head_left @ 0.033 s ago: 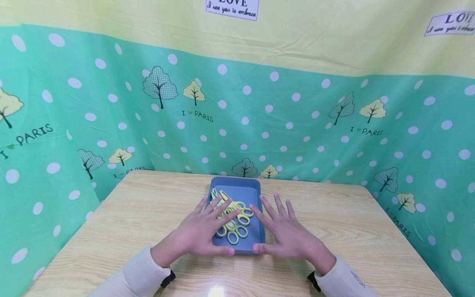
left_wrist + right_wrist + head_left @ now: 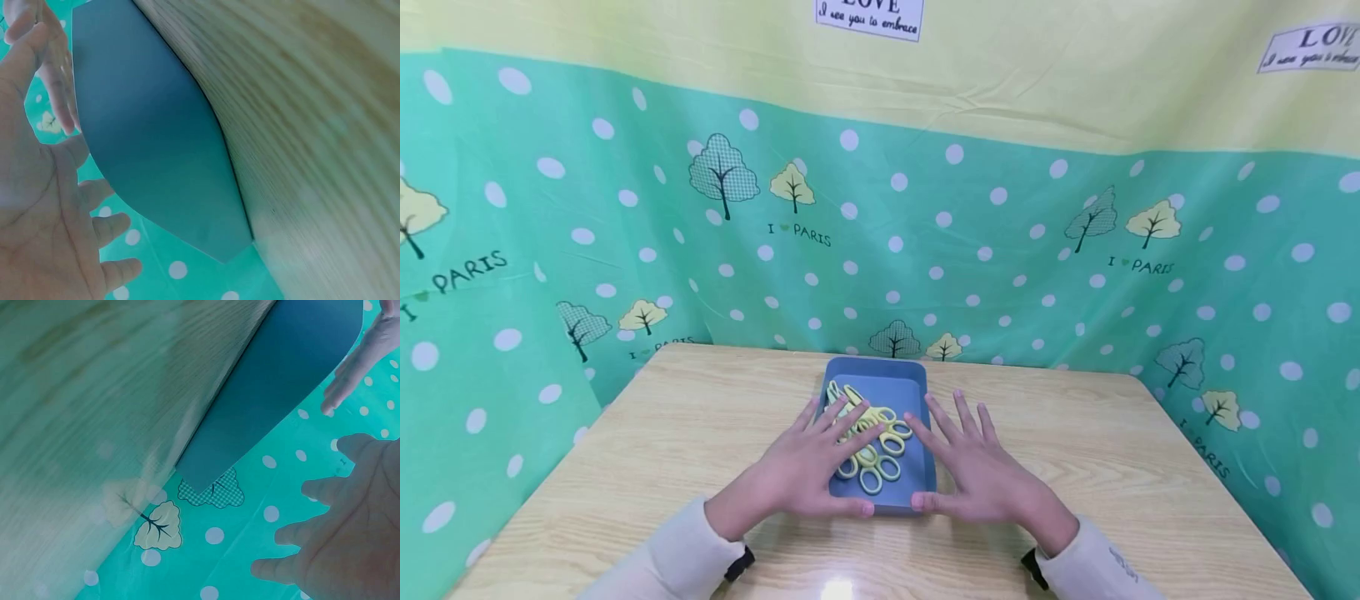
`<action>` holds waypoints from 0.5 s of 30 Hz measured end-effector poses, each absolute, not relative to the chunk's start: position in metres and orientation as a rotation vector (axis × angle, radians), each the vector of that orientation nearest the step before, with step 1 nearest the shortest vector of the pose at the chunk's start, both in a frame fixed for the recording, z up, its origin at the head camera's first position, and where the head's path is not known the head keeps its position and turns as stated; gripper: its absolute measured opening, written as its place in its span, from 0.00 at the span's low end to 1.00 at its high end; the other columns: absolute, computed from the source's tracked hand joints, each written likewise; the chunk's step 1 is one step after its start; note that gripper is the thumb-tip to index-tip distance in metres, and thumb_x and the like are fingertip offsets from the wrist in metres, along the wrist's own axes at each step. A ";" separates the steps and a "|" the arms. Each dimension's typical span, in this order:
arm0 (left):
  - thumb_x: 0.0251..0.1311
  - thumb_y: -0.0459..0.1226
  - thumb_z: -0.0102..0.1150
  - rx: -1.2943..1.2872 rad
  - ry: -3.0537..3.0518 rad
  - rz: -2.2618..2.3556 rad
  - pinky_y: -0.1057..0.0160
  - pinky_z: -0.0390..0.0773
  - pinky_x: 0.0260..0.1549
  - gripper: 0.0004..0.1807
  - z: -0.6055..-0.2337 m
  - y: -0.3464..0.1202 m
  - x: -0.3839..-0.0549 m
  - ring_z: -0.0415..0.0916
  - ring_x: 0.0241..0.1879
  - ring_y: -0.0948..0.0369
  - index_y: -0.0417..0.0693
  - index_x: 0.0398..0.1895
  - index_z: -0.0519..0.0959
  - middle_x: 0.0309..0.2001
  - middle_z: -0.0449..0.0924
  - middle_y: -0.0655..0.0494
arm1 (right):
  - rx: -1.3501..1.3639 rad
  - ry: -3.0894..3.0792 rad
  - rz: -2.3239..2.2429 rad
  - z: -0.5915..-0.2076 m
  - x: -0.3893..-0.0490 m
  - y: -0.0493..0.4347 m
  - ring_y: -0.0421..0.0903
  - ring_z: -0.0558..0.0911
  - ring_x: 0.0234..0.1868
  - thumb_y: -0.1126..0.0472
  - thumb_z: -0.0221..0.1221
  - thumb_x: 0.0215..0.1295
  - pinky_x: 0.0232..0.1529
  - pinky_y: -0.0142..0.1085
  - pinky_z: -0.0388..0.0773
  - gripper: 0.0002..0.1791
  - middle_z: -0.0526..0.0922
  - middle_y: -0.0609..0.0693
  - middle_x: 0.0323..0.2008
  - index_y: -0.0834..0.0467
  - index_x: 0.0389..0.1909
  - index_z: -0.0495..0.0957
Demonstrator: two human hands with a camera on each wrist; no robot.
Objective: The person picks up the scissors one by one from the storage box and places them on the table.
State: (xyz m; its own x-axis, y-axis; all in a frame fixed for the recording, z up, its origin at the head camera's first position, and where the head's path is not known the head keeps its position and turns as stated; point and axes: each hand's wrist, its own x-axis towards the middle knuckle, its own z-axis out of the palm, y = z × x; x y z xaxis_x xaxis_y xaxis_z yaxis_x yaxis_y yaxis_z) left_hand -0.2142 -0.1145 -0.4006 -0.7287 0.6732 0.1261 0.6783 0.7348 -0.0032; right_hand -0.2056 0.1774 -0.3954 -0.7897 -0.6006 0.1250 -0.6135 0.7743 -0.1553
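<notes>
Both hands hover palm down with fingers spread over a blue-grey tray (image 2: 913, 492) in the head view. The left hand (image 2: 805, 467) covers part of several pairs of scissors (image 2: 871, 480) with pale yellow and green handles, heaped in the tray's left half. The right hand (image 2: 981, 471) reaches over the tray's right edge, its thumb tip near the front rim. Neither hand holds anything. In the left wrist view the left palm (image 2: 37, 206) stands apart from the tray's outer wall (image 2: 150, 137). The right palm (image 2: 350, 519) shows likewise in the right wrist view. Some scissor blades are hidden.
The tray stands on a light wooden table (image 2: 1075, 467), towards its far edge. A green and yellow curtain (image 2: 880, 208) with dots and printed trees hangs behind and along both sides. A bright reflection lies on the table's front.
</notes>
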 end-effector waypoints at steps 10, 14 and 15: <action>0.54 0.82 0.37 -1.085 -2.810 -0.077 0.32 0.43 0.75 0.56 -0.402 -0.115 -0.215 0.38 0.80 0.43 0.67 0.83 0.51 0.83 0.42 0.52 | 0.993 -2.898 0.282 -0.396 -0.204 0.177 0.66 0.29 0.79 0.26 0.57 0.62 0.72 0.73 0.31 0.54 0.36 0.53 0.82 0.39 0.83 0.43; 0.55 0.80 0.40 -1.078 -2.815 -0.080 0.32 0.43 0.75 0.56 -0.401 -0.116 -0.215 0.37 0.80 0.43 0.65 0.83 0.52 0.83 0.41 0.50 | 0.990 -2.897 0.284 -0.395 -0.204 0.177 0.67 0.30 0.79 0.26 0.57 0.62 0.72 0.73 0.31 0.54 0.36 0.53 0.82 0.39 0.83 0.44; 0.55 0.80 0.41 -1.077 -2.817 -0.073 0.32 0.43 0.75 0.56 -0.401 -0.116 -0.216 0.37 0.80 0.43 0.64 0.83 0.53 0.83 0.42 0.50 | 0.987 -2.900 0.284 -0.395 -0.204 0.177 0.67 0.30 0.79 0.26 0.57 0.62 0.73 0.73 0.31 0.54 0.36 0.53 0.82 0.39 0.83 0.44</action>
